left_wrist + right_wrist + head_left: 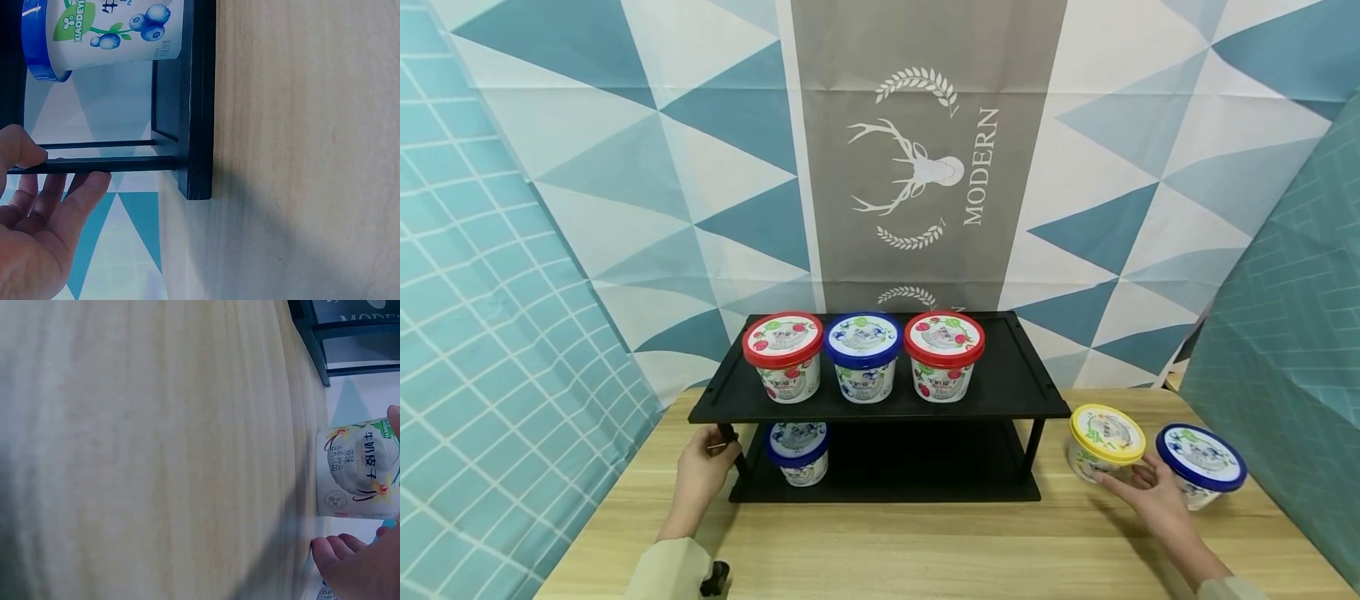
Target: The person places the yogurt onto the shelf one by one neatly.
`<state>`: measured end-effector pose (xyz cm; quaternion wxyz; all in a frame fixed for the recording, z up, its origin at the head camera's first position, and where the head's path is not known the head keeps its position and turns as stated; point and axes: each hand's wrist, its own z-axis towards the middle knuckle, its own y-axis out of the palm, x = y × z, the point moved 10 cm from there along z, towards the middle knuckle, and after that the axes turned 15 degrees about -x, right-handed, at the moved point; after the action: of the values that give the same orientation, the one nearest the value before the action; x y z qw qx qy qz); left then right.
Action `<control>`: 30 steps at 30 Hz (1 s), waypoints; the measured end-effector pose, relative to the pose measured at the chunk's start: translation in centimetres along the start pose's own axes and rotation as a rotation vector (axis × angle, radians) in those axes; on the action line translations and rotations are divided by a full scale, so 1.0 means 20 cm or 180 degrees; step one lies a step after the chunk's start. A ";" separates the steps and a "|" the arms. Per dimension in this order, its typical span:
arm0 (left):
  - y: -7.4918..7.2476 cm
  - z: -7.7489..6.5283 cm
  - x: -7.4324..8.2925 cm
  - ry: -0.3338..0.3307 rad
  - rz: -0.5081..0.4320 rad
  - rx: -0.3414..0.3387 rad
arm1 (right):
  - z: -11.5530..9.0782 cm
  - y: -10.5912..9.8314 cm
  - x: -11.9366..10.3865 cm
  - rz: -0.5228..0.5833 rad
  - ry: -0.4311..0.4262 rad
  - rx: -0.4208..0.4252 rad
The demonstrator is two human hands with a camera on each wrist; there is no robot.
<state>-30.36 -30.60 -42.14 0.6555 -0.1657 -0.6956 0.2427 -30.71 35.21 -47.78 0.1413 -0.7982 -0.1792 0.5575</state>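
My left hand (706,467) pinches the front left leg (125,164) of a black two-tier rack (880,412), thumb on one side and fingers on the other. Inside, on the lower tier, stands a blue-lidded tub (799,454) with blueberries printed on it. Over at the right, my right hand (1153,492) reaches around a yellow-lidded tub (1105,442) standing on the table. Its thumb is at the tub's side; the right wrist view shows a gap between the other fingers (331,553) and the tub. Another blue-lidded tub (1201,462) stands just right of that hand.
On the upper tier stand a red-lidded tub (784,357), a blue-lidded tub (863,357) and a second red-lidded tub (944,357) in a row. A patterned curtain (917,167) hangs behind the wooden table (880,550). A small black object (715,578) shows by the left sleeve.
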 end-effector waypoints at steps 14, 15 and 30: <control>0.00 -0.01 0.00 0.0001 -0.0021 -0.0019 | 0.06 0.00 -0.01 0.0011 -0.0039 0.0025; 0.00 -0.01 0.01 0.0005 -0.0025 -0.0021 | 0.07 0.00 -0.01 -0.0005 -0.0047 0.0047; 0.00 0.00 0.02 0.0023 -0.0042 0.0003 | 0.11 -0.01 -0.03 -0.0134 -0.0132 0.0092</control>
<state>-30.33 -30.37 -41.71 0.6597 -0.1617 -0.6942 0.2382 -32.96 35.16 -48.00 0.1608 -0.7805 -0.1907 0.5733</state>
